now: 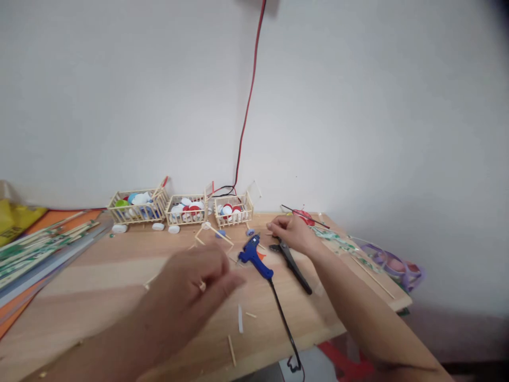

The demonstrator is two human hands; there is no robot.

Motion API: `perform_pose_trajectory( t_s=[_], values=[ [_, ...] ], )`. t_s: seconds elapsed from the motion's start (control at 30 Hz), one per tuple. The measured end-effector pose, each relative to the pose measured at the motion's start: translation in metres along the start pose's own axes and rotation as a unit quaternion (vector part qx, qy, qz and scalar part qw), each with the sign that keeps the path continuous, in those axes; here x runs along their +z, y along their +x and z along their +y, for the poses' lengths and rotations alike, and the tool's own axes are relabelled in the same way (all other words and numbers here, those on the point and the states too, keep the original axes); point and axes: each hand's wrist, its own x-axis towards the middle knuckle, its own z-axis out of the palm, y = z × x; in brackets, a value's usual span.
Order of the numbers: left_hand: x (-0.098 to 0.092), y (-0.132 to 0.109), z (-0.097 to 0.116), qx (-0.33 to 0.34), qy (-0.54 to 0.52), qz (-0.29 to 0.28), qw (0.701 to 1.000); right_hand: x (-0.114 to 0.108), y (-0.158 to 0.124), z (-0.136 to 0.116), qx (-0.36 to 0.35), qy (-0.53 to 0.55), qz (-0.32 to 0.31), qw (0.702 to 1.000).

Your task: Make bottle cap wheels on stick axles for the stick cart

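Note:
My left hand [194, 289] hovers over the middle of the wooden table [99, 297], blurred by motion, its fingers drawn together; I cannot see whether anything is in them. My right hand [290, 232] reaches to the far side of the table, fingers curled down near a small stick beside black pliers [292, 262]. A blue glue gun [254, 257] with a black cord lies between the two hands. A frame of thin wooden sticks [212, 233] lies just beyond my left hand.
Three small stick-built baskets [186, 209] holding coloured bottle caps stand along the wall. Loose caps and stick pieces lie on the table. Long sticks and coloured sheets [35, 249] are stacked at left. A red and black wire [246, 114] runs up the wall. A plastic bag [392, 262] hangs at right.

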Motion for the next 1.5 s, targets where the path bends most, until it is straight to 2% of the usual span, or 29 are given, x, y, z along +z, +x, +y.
perform_pose_trajectory(
  t_s=[0.1,0.2,0.27,0.33,0.4,0.47,0.57,0.73,0.83,1.0,1.07,1.17,1.37,1.5],
  values=[
    [0.041,-0.008,0.01,0.036,0.003,-0.093,0.995,-0.02,0.016,0.055,0.092,-0.061,0.041,0.993],
    [0.075,-0.005,0.01,0.011,0.027,-0.115,0.993,-0.046,0.025,0.101,0.18,-0.118,0.075,0.974],
    [0.095,0.001,0.005,-0.003,0.02,-0.091,0.996,-0.058,0.03,0.124,0.214,-0.146,0.071,0.963],
    [0.113,0.007,-0.004,-0.015,-0.009,-0.062,0.998,-0.06,0.038,0.139,0.225,-0.164,0.042,0.96],
    [0.127,0.013,-0.016,-0.012,-0.015,-0.042,0.999,-0.055,0.05,0.147,0.218,-0.177,0.011,0.96],
    [0.135,0.015,-0.028,0.025,-0.001,-0.034,0.999,-0.044,0.064,0.149,0.212,-0.192,-0.017,0.958],
    [0.136,0.014,-0.041,0.062,0.045,-0.027,0.997,-0.029,0.084,0.148,0.219,-0.216,-0.045,0.95],
    [0.132,0.009,-0.048,0.056,0.095,-0.032,0.993,-0.021,0.1,0.144,0.221,-0.245,-0.048,0.943],
    [0.132,0.009,-0.05,0.048,0.103,-0.041,0.993,-0.029,0.096,0.139,0.209,-0.249,-0.007,0.946],
    [0.132,0.01,-0.054,0.044,0.111,-0.026,0.993,-0.054,0.078,0.135,0.187,-0.241,0.148,0.941],
    [0.133,0.009,-0.056,0.056,0.107,-0.013,0.993,-0.061,0.07,0.139,0.174,-0.223,0.189,0.94],
    [0.136,0.008,-0.058,0.073,0.109,-0.007,0.991,-0.059,0.062,0.153,0.156,-0.185,0.202,0.949],
    [0.136,0.01,-0.056,0.084,0.118,-0.017,0.989,-0.043,0.062,0.175,0.152,-0.125,0.213,0.957],
    [0.134,0.009,-0.056,0.083,0.12,-0.027,0.989,-0.047,0.064,0.179,0.147,-0.098,0.231,0.957]
  ],
)
